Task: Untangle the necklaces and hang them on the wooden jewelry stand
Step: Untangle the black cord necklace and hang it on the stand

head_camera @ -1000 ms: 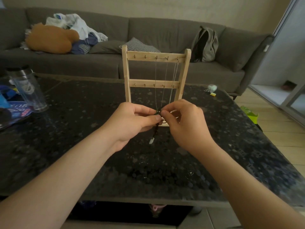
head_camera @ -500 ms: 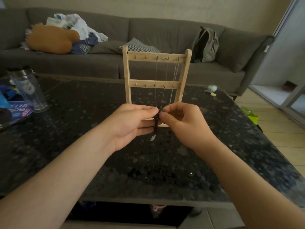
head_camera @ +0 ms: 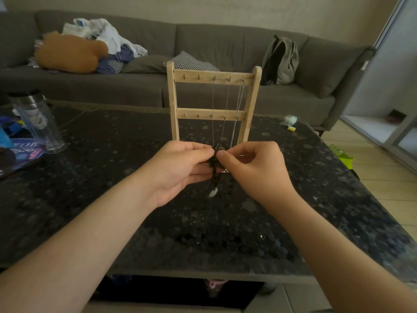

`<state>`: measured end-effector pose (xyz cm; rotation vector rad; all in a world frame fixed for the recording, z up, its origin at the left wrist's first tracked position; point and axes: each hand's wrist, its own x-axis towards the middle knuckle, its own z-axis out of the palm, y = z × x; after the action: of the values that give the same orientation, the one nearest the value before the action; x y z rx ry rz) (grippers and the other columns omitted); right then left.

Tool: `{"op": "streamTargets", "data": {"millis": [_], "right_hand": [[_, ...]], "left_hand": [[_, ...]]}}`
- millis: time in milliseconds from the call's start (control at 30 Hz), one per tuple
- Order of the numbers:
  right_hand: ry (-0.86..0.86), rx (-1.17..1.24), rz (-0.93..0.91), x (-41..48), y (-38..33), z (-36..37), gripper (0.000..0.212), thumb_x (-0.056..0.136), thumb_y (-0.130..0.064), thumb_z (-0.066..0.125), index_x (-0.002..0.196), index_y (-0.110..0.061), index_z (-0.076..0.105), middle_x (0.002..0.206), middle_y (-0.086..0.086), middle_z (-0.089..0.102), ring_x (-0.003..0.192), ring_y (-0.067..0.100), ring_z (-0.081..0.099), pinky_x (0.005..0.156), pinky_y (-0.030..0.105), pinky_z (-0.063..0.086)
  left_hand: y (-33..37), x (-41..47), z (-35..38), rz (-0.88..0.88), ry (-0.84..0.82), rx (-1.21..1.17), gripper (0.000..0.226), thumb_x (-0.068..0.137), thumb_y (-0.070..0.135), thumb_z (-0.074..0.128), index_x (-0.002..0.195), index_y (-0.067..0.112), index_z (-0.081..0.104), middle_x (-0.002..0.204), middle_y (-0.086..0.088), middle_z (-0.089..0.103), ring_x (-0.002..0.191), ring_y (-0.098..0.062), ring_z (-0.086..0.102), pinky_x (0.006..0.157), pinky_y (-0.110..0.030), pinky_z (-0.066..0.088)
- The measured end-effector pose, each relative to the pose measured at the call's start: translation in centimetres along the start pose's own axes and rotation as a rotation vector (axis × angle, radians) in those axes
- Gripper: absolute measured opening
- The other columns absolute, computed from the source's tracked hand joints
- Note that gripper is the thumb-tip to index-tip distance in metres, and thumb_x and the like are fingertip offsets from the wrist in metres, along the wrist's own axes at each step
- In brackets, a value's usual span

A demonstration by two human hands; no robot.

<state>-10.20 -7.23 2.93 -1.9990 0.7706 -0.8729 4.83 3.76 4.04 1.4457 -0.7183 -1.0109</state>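
Both hands pinched a dark knot of necklace cord [head_camera: 214, 164] in front of the wooden stand [head_camera: 214, 79].

We saw the left hand [head_camera: 180, 168] with thumb and forefinger closed on the black cord from one side. The right hand [head_camera: 256, 169] had its thumb and curled fingers closed on it from the other, the two thumbs almost touching. A small white pendant [head_camera: 213, 192] hung below the knot. Thin chains [head_camera: 213, 105] ran from the hooks on the stand's top bar down to the hands; we could not tell whether they joined the knot. The stand stood upright on the dark speckled table [head_camera: 112, 181], just behind the hands. A clear bottle [head_camera: 39, 124] stood far off to the left on the table, and a grey sofa [head_camera: 225, 44] with a backpack [head_camera: 282, 61] lay beyond.
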Motion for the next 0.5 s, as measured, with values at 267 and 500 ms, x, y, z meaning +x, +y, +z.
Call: {"op": "streamTargets", "data": {"millis": [267,500], "right_hand": [[-0.063,0.112,0.092,-0.14,-0.12,0.35,0.009,0.094,-0.030,0.082,0.088,-0.024,0.085,0.082,-0.008,0.082,0.084,0.009,0.078,0.083,0.030,0.065],[-0.113,0.071,0.189,0.47,0.18,0.41,0.016,0.099,-0.024,0.068,0.089,-0.016,0.076,0.057,-0.011,0.064,0.050,-0.003,0.055,0.050,0.013,0.044]], "left_hand": [[0.23,0.08,-0.03,-0.012,0.015,-0.042,0.024,0.104,0.014,0.068,0.125,0.003,0.072,0.112,-0.013,0.082,0.106,-0.025,0.081,0.111,-0.051,0.055],[-0.10,0.03,-0.13,0.014,0.038,0.108,0.017,0.104,0.022,0.071,0.115,0.016,0.081,0.111,-0.001,0.083,0.111,-0.018,0.077,0.111,-0.050,0.055]]}}
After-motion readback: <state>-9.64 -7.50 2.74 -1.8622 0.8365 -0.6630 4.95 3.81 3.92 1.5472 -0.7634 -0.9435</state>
